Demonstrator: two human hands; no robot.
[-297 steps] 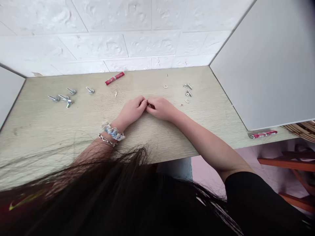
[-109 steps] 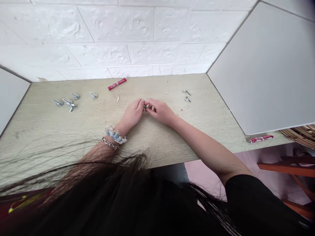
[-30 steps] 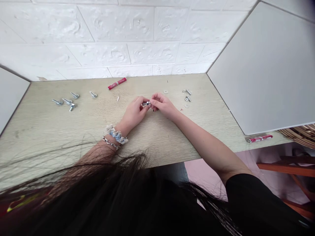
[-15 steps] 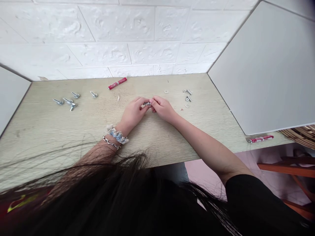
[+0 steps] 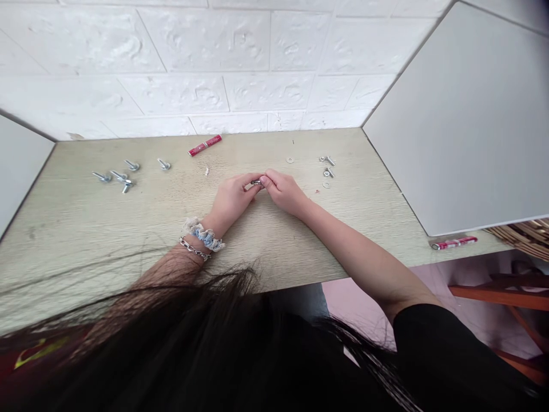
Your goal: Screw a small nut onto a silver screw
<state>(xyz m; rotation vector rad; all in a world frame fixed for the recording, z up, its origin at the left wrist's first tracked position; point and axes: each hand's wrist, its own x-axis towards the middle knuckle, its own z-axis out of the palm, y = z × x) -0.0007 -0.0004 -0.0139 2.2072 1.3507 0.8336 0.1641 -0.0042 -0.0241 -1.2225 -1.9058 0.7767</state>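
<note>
Between my two hands is a small metal bolt [image 5: 256,182], mostly covered by fingers. My left hand [image 5: 235,194] pinches it from the left with thumb and forefinger. From the other side my right hand [image 5: 282,190] closes thumb and fingers round its right end; whether a nut or washer sits there is hidden. Several bolts with washers [image 5: 119,175] lie at the left of the table. Right of my hands are two loose bolts [image 5: 330,161] [image 5: 330,172], nuts [image 5: 326,173] beside them, and two flat washers [image 5: 290,160] [image 5: 326,185].
A red tube-like stick [image 5: 205,145] lies near the white brick wall [image 5: 249,91]. Another red stick [image 5: 454,243] is by the right grey panel [image 5: 467,126]. A wicker basket [image 5: 525,236] stands beyond it. White scraps [image 5: 206,170] and brown specks dot the table [image 5: 274,257].
Both hands stay together over the same spot. The fingers have shifted slightly around the bolt, and its visible part looks tilted a little differently.
</note>
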